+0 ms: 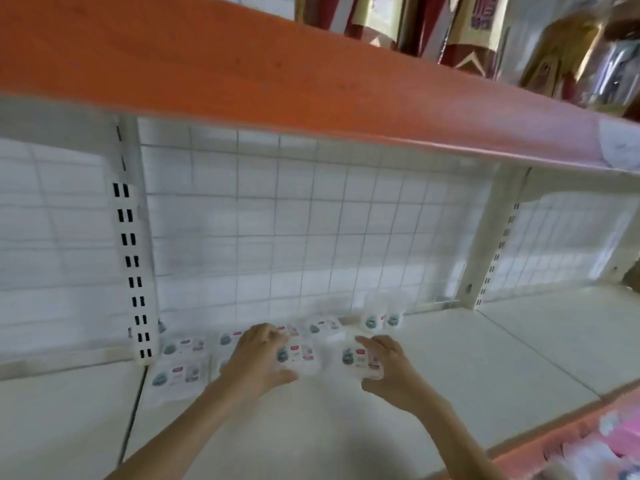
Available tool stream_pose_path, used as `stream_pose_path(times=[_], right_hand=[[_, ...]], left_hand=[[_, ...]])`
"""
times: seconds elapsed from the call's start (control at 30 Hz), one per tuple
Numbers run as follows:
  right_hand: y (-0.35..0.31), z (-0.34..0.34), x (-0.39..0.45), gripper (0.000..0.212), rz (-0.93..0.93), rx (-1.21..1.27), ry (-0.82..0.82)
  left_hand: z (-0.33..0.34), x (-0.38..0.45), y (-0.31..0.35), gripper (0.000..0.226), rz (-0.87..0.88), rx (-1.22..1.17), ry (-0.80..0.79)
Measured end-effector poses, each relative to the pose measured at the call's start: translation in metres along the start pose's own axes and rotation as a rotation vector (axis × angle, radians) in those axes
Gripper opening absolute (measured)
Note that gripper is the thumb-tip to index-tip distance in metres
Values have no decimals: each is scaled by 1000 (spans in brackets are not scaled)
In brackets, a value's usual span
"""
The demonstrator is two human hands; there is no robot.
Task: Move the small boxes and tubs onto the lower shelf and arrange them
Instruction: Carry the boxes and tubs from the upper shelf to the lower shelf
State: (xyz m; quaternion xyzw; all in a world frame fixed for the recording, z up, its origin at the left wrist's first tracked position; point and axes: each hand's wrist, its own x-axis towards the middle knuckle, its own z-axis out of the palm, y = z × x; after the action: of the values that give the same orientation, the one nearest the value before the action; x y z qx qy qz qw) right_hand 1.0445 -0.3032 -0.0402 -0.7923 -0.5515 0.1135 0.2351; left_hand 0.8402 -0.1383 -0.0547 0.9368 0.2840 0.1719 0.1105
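Several small white boxes with grey and red labels lie on the white lower shelf [467, 368] near its wire back. My left hand [258, 362] grips one box [300, 356] from its left side. To its right, my right hand [388, 367] holds another box [360, 358]; the two boxes lie side by side, almost touching. More boxes sit flat at the left [183, 346] [176, 374] and behind my hands [322, 325]. Two small white tubs [381, 318] stand upright against the back grid. The picture is blurred.
An orange-edged upper shelf [311, 98] overhangs the lower one, with packaged goods on it at the top right. White slotted uprights [133, 258] [491, 244] flank the bay. Pink packages [609, 448] lie below the shelf's front edge at the bottom right.
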Motion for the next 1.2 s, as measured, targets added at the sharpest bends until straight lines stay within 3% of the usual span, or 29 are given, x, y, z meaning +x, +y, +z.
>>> stream_pose_path(times=[0.07, 0.2, 0.3, 0.43, 0.6, 0.7, 0.83, 1.1, 1.2], right_hand=[[7, 1, 23, 74, -59, -9, -96], [16, 7, 51, 75, -165, 35, -212], [20, 11, 57, 75, -235, 103, -202], [25, 13, 65, 79, -270, 208, -182], [26, 20, 70, 68, -231, 275, -182], [25, 23, 71, 66, -202, 324, -164], [25, 25, 71, 67, -183, 350, -142], [12, 19, 66, 76, -142, 248, -152], [10, 18, 53, 79, -137, 124, -72]], left_hand=[[2, 1, -2, 98, -35, 49, -10], [4, -8, 3, 99, -160, 78, -9], [7, -20, 8, 96, -224, 46, 39], [15, -26, 12, 74, -305, 12, 149], [21, -28, 20, 78, -376, -29, 167], [20, -27, 21, 72, -382, -33, 144], [23, -24, 19, 45, -375, -26, 142], [17, -23, 24, 48, -367, 41, 95], [9, -28, 28, 55, -320, 125, 53]])
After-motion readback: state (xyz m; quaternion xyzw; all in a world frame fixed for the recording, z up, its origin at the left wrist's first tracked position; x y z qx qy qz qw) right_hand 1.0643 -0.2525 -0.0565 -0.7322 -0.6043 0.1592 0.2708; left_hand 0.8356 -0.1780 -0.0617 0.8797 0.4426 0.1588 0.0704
